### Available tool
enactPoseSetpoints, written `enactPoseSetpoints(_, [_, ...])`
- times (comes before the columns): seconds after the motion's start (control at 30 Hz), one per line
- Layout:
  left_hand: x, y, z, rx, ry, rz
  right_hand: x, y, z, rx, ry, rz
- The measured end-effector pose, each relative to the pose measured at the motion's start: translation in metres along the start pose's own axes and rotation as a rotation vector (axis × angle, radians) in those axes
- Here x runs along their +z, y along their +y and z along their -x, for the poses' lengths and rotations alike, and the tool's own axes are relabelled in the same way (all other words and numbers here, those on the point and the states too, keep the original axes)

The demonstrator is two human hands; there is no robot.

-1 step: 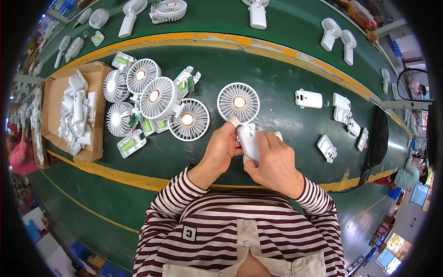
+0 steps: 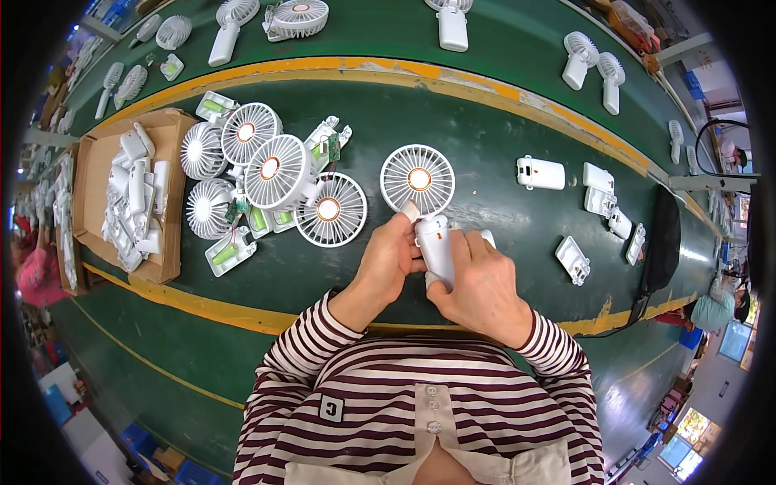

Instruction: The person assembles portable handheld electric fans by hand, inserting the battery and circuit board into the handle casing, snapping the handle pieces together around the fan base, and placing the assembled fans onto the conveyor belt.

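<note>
A white handheld fan (image 2: 437,249) is held upright in front of me, its round grille with an orange ring at the hub pointing away from my body. My left hand (image 2: 386,260) pinches it where the head meets the handle, thumb near the lower rim of the grille. Around the handle's right side and lower end, my right hand (image 2: 482,283) is closed. A small white edge (image 2: 488,237) shows beyond the right fingers; what it belongs to is hidden. Light-coloured coverings sit on some fingertips.
Left of my hands lies a cluster of opened fans (image 2: 276,171) with green cells showing. Beyond it stands a cardboard box (image 2: 171,234) of white casing pieces. Loose handle shells (image 2: 540,173) lie to the right, near a black pouch-like object (image 2: 664,242). More fans (image 2: 452,28) rest on the far green belt.
</note>
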State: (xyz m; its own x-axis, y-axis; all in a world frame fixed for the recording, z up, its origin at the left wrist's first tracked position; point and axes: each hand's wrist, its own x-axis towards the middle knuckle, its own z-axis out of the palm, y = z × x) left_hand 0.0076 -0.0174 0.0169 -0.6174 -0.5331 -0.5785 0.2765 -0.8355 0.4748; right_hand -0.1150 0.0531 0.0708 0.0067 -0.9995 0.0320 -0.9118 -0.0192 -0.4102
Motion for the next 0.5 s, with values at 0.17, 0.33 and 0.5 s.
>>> enactPoseSetpoints(0.17, [0.0031,0.0002,-0.0014,0.018,0.024,0.03,0.0023,0.0014,-0.0001,-0.016,0.006,0.0])
enactPoseSetpoints(0.33, [0.0053,-0.0025,-0.0043,0.006,0.15,-0.086,0.002,0.0003,-0.0007,-0.027,0.006,0.004])
enactPoseSetpoints(0.5, [0.0062,-0.0022,-0.0061,-0.005,0.171,-0.081,0.0017,0.001,-0.0003,-0.051,0.013,0.023])
